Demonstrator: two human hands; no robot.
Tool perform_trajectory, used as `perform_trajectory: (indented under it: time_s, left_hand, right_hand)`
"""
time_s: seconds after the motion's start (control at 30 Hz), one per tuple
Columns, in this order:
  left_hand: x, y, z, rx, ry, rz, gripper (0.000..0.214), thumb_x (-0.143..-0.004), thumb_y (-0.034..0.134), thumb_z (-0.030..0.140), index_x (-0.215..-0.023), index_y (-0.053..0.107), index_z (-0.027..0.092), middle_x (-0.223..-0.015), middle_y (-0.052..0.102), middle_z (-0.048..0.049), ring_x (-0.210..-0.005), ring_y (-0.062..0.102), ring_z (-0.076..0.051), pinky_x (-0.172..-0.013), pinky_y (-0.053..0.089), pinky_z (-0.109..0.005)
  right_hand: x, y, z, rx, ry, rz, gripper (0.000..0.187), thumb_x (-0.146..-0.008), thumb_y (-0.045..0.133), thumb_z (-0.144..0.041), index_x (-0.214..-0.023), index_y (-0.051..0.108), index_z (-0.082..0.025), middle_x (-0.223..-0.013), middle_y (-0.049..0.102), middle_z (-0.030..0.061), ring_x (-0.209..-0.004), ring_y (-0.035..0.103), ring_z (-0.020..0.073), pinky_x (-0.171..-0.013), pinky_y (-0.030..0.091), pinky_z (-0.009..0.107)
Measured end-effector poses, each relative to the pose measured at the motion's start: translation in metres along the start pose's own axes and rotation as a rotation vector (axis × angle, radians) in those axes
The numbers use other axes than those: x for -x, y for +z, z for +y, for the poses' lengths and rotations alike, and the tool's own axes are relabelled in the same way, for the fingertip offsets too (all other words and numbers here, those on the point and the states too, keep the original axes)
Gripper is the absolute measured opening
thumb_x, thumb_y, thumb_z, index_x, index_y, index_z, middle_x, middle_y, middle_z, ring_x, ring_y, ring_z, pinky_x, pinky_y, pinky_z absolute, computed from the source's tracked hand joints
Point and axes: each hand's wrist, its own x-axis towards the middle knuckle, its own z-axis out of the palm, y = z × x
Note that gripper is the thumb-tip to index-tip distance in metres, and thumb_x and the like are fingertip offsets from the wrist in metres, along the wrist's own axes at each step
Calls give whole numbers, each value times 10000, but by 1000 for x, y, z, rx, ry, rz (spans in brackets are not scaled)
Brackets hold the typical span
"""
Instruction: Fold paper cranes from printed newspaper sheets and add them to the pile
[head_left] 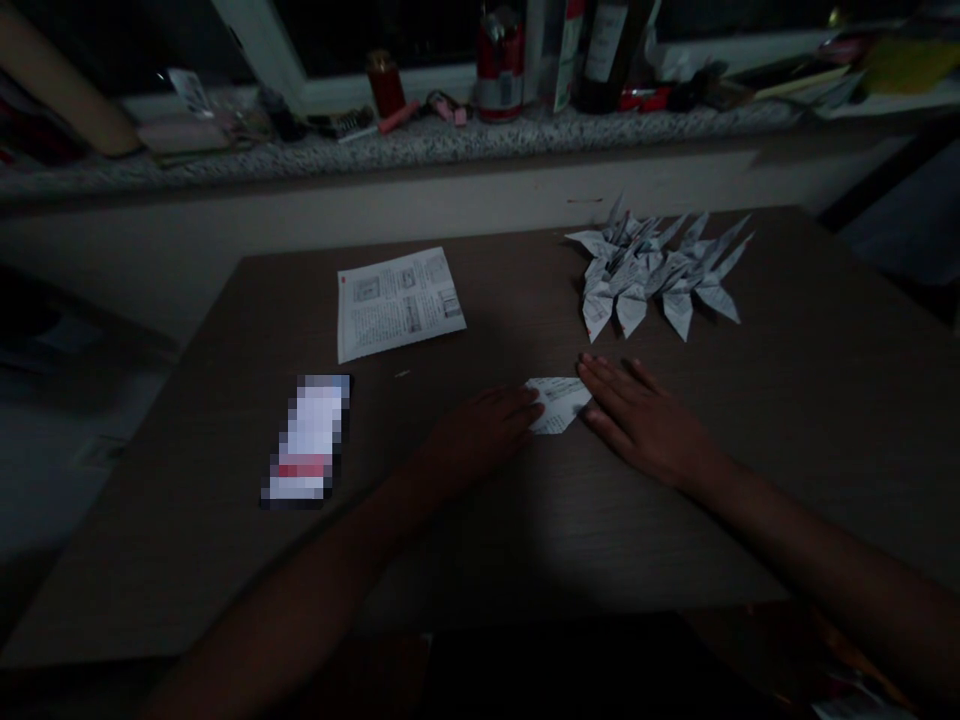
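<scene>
Our left hand [487,430] and right hand [652,420] lie flat and apart on one folded paper [559,406] on the table [480,560], near one printed sheet [397,308], one phone [307,440] and perhaps four or more origami figures [637,280].

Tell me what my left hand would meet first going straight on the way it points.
Your left hand would first meet the folded paper at its fingertips, then probably your right hand, though depth is hard to judge.

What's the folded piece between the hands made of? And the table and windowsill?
Folded piece: matte printed paper, by its lettering and crisp edges.
Table: maybe wood or laminate, dull brown with faint grain.
Windowsill: speckled like granite, perhaps imitation; shine unclear.
</scene>
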Motion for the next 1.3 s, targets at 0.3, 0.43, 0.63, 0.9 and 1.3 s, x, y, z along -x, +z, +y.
perform_trajectory:
  time_s: [0.3, 0.43, 0.63, 0.9, 1.3]
  left_hand:
    - [-3, 8, 6, 39, -40, 12, 421, -1064, 427, 151, -1473, 527, 144, -1571, 527, -133, -1485, 473, -230, -1220, 411, -413]
    - [-4, 7, 5, 61, -38, 2, 396, -1060, 424, 159, -1435, 548, 127, -1556, 539, -148, -1470, 493, -238, -1208, 428, -429]
    - [-3, 5, 10, 44, -80, 50, 369, -1062, 417, 187, -1380, 583, 99, -1486, 599, -169, -1417, 551, -246, -1178, 465, -413]
    - [-7, 12, 45, -64, -277, 79, 608, -1087, 372, 346, -1575, 329, -15, -1661, 328, -258, -1572, 294, -350, -1287, 289, -510]
    - [8, 18, 42, 29, -263, 8, 694, -1104, 343, 468, -1635, 226, 37, -1714, 214, -209, -1616, 140, -298, -1292, 278, -503]
  right_hand:
    - [-32, -10, -33, 20, -95, 67, 546, -1101, 384, -327, -1593, 411, -92, -1647, 417, 163, -1542, 371, 298, -1284, 277, 548]
    - [-38, 6, -36, -20, -142, -1, 525, -1100, 376, -286, -1589, 421, -103, -1665, 390, 146, -1541, 372, 294, -1285, 281, 540]
    - [-33, 22, -30, -150, -113, -21, 590, -1114, 349, -351, -1666, 245, -169, -1678, 366, 128, -1569, 301, 250, -1273, 316, 532]
    - [-34, 26, -35, -158, -77, -4, 594, -1091, 423, -333, -1656, 291, -203, -1685, 364, 108, -1572, 297, 259, -1273, 316, 536]
    - [-33, 29, -36, -153, -84, 1, 646, -1089, 413, -360, -1678, 204, -197, -1698, 340, 96, -1579, 284, 250, -1281, 305, 522]
